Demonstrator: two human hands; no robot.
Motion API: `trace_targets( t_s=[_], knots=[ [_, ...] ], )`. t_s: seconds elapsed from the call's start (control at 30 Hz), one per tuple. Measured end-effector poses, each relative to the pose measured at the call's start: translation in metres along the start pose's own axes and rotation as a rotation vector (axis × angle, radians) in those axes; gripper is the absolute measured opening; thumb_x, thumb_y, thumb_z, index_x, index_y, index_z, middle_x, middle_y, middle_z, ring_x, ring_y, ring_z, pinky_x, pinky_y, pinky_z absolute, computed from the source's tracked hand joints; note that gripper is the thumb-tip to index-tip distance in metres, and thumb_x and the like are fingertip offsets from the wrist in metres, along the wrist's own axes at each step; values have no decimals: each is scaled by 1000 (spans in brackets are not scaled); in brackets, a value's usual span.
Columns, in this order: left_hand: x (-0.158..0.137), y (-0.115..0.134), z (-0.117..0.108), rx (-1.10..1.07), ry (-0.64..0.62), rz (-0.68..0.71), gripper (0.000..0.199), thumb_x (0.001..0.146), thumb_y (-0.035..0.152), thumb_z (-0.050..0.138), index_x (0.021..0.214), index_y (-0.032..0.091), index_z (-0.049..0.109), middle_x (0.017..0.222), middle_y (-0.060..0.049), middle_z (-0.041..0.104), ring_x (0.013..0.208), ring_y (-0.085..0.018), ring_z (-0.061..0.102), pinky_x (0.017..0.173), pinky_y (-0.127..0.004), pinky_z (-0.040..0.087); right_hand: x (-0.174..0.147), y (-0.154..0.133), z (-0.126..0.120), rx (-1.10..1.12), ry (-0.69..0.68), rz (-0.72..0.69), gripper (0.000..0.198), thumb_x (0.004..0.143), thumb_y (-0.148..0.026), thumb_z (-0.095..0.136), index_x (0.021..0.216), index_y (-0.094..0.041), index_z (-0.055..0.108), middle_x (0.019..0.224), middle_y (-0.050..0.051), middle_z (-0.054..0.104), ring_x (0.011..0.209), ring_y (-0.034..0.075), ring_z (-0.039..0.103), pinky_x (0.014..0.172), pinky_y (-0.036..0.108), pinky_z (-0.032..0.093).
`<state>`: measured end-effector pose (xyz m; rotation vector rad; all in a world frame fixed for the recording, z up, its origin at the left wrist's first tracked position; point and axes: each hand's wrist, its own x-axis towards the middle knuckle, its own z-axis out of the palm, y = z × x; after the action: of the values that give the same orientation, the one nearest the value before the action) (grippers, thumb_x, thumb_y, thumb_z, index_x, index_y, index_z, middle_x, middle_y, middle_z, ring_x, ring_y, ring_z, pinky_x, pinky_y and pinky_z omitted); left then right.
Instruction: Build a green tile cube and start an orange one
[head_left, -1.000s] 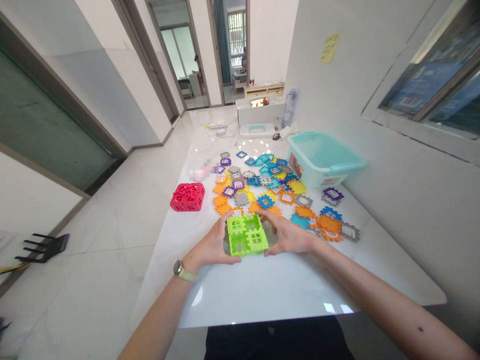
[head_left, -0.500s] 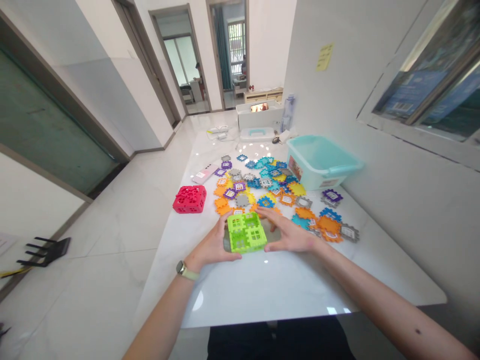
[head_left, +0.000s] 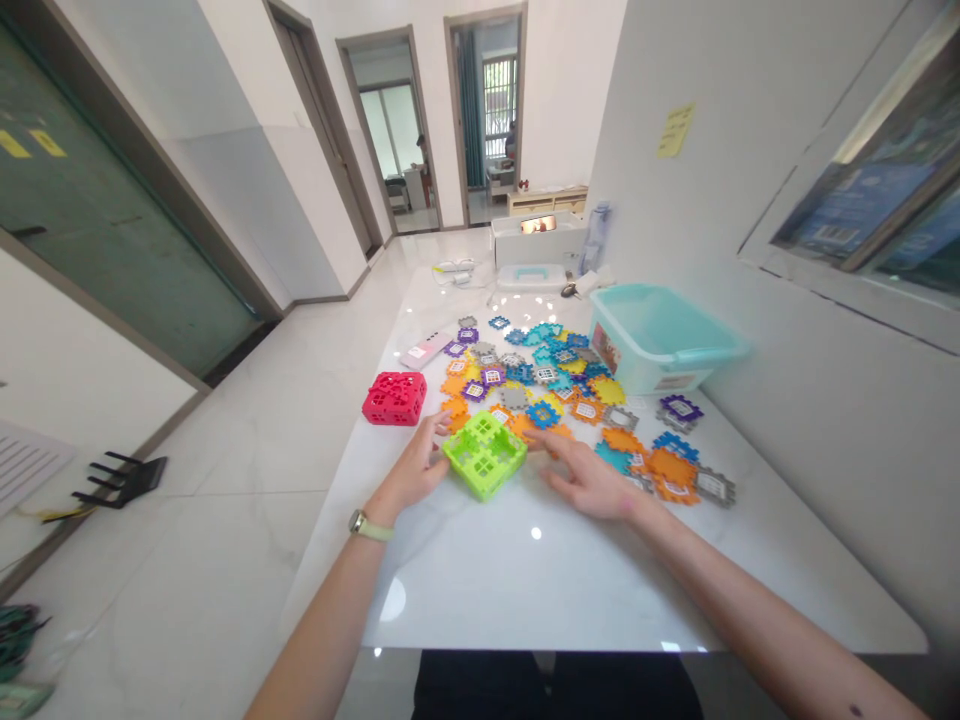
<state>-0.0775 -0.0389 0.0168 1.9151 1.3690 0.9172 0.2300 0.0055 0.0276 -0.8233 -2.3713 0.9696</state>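
Observation:
A lime-green box built of interlocking plastic panels (head_left: 485,455) lies on the white table in front of me, turned cornerwise like a diamond. My left hand (head_left: 414,468) is beside its left corner, fingers apart and thumb close to the edge; I cannot tell whether it touches. On the other side, my right hand (head_left: 589,478) is open, with the index finger stretched toward the box's right corner. A similar red panel box (head_left: 394,398) stands beyond my left hand. Behind the green box spread many loose panels in orange, blue, purple, grey and yellow, such as an orange panel (head_left: 670,466).
An aqua plastic tub (head_left: 666,372) stands at the right by the wall. A pink phone (head_left: 425,349) lies near the table's left edge. At the back are a white box (head_left: 514,242), a lidded case (head_left: 531,279) and cables (head_left: 459,272).
The green box has turned from square-on to cornerwise. Both hands have loosened from around it, and their fingers are more spread. The view has shifted slightly left.

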Motion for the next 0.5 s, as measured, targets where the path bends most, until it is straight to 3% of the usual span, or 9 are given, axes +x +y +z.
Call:
trace_targets(
  t_s=[0.13, 0.2, 0.3, 0.37, 0.5],
  knots=[
    [1, 1, 6, -131, -106, 9, 66, 80, 11, 54, 143, 21, 35, 144, -13, 45, 129, -28, 47, 107, -50, 41, 0, -5, 2, 98, -87, 1, 36, 87, -22, 52, 123, -23, 51, 92, 4, 70, 82, 20, 66, 73, 35, 54],
    [1, 1, 9, -189, -113, 14, 63, 84, 15, 54, 143, 21, 35, 145, -13, 45, 129, -28, 49, 108, -50, 40, 1, -6, 3, 57, -21, -2, 32, 83, -27, 61, 114, -22, 54, 95, 5, 68, 85, 21, 64, 77, 36, 53],
    [1, 3, 11, -245, -114, 22, 57, 90, 26, 53, 143, 21, 35, 146, -14, 44, 129, -29, 49, 109, -51, 40, 3, -5, 4, -26, 85, 14, 44, 76, -34, 71, 115, -20, 54, 110, 10, 63, 99, 26, 60, 87, 42, 50],
    [-1, 5, 13, -205, -139, 42, 71, 85, 36, 64, 146, 21, 30, 150, -16, 37, 135, -32, 43, 111, -52, 37, 4, -2, 6, -70, 97, 21, 54, 75, -36, 73, 121, -20, 52, 119, 11, 60, 109, 28, 56, 93, 46, 46],
    [-4, 10, 22, 22, -162, 87, 122, 55, 43, 89, 151, 22, 16, 155, -20, 23, 144, -38, 23, 116, -60, 21, 6, 4, 12, -146, 91, 37, 76, 74, -41, 74, 139, -20, 41, 135, 14, 53, 125, 33, 47, 106, 54, 34]
  ],
)
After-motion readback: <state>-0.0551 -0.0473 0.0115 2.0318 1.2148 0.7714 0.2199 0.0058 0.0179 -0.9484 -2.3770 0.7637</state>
